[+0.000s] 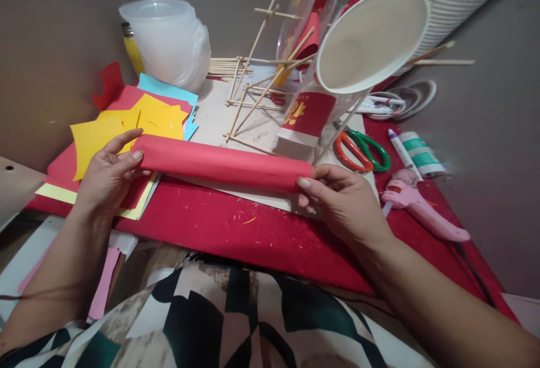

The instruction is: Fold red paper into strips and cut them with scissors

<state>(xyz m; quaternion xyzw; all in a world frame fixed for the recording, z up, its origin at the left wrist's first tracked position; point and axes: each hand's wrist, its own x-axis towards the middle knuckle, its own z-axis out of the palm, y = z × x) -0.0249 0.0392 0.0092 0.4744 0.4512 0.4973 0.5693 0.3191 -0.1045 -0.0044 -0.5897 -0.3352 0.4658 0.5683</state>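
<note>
A sheet of red paper [223,164], rolled or curved into a long tube shape, stretches between my two hands above the front of the table. My left hand [112,174] pinches its left end between thumb and fingers. At the other end my right hand [341,196] grips the paper, thumb in front. Just behind the paper lies a white board [206,123], and on it stands a frame of thin wooden sticks [242,103]. A large paper cup [373,41] tilts with its mouth toward me, above a red-and-white cup [310,112].
Yellow paper pieces [145,115] lie on coloured sheets at the left, before stacked clear plastic cups [162,36]. Scissors with orange and green handles [363,151], a marker [404,153], a green-and-white roll [423,154] and a pink glue gun [422,205] lie on the red tablecloth [261,238].
</note>
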